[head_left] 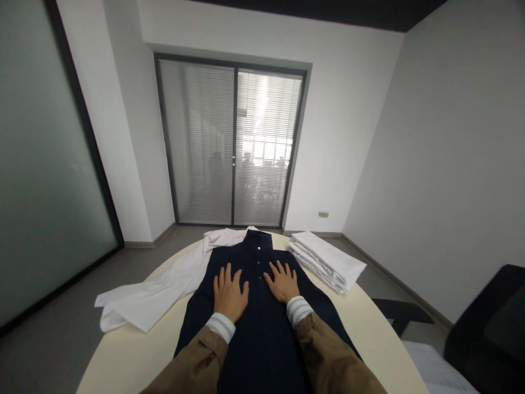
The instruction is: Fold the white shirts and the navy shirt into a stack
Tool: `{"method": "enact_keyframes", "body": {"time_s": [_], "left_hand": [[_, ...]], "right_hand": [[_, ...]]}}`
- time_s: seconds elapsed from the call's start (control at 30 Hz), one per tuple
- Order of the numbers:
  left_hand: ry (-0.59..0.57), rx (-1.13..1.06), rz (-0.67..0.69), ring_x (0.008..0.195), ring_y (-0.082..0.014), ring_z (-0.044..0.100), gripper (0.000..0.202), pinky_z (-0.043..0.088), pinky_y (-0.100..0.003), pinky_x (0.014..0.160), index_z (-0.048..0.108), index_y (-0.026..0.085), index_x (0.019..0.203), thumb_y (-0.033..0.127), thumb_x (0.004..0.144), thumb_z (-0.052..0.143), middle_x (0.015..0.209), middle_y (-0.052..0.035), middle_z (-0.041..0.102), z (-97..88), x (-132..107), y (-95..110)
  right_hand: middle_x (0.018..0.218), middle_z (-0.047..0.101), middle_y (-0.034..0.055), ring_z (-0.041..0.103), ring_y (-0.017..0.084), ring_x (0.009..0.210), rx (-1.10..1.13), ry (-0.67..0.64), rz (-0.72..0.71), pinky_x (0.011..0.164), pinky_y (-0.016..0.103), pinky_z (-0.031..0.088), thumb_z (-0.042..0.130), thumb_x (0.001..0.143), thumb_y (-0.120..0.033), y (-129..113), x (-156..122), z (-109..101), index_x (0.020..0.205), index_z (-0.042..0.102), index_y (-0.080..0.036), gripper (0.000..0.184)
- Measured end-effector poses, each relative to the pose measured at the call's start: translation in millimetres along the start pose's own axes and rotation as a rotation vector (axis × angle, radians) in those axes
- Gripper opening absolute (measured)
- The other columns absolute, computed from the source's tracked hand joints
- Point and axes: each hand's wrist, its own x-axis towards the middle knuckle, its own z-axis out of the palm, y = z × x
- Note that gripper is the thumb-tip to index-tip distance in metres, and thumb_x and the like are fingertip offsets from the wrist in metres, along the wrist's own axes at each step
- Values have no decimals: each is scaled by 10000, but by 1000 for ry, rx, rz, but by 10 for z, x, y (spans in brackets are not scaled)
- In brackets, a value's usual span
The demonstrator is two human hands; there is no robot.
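A dark navy shirt lies spread on the table, its collar at the far end and a line of small buttons down the middle. My left hand rests flat on the shirt, left of the buttons, fingers spread. On the other side of the button line, my right hand also lies flat on the cloth with its fingers apart. Neither hand grips anything. Beside the navy shirt on the left is a white garment, one sleeve stretched toward the table's left edge. My forearms hide parts of the navy shirt's lower half.
The pale round table carries a stack of folded white cloth at the far right. A black chair stands at the right, near white material below the table edge. A glass door with blinds is ahead.
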Motion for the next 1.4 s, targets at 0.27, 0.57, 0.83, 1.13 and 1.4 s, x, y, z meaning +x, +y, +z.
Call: {"method": "enact_keyframes", "body": {"time_s": [0.27, 0.57, 0.83, 1.13, 1.4], "left_hand": [[-23, -96, -214, 1226, -341, 553, 396, 432, -459, 994, 601, 171, 1269, 258, 890, 524, 1390, -183, 534, -243, 389, -887], [-83, -258, -82, 1156, -192, 620, 346, 454, -287, 1001, 640, 180, 1195, 125, 870, 533, 1247, -76, 666, -169, 560, -979], [-103, -235, 88, 1327, -209, 485, 481, 335, -343, 1142, 587, 136, 1296, 56, 826, 526, 1418, -123, 534, -164, 529, -761], [-226, -170, 260, 1389, -199, 401, 691, 326, -318, 1157, 485, 146, 1409, -21, 740, 438, 1517, -88, 423, -294, 418, -453], [-162, -62, 251, 1307, -206, 465, 711, 351, -298, 1120, 461, 153, 1421, -30, 736, 414, 1506, -74, 430, -259, 192, -316]], "right_hand": [[1592, 280, 99, 195, 384, 1459, -12, 52, -2, 1142, 593, 100, 354, 909, -658, 19, -17, -6, 1511, 352, -261, 721], [1470, 482, 105, 408, 294, 1335, -4, 151, -340, 1108, 476, 265, 416, 949, -337, -521, -129, -226, 1320, 590, -222, 425], [1537, 402, 68, 299, 272, 1438, 212, -81, -488, 1166, 489, 221, 364, 977, -464, -975, -236, 40, 1473, 408, -239, 546], [1477, 482, 94, 381, 213, 1403, 423, -83, -375, 1179, 417, 234, 335, 983, -358, -910, -147, 145, 1504, 326, -177, 552], [1399, 554, 108, 489, 237, 1317, 599, -87, -153, 1109, 423, 333, 280, 997, -473, -994, 207, 74, 1402, 476, -199, 526]]}}
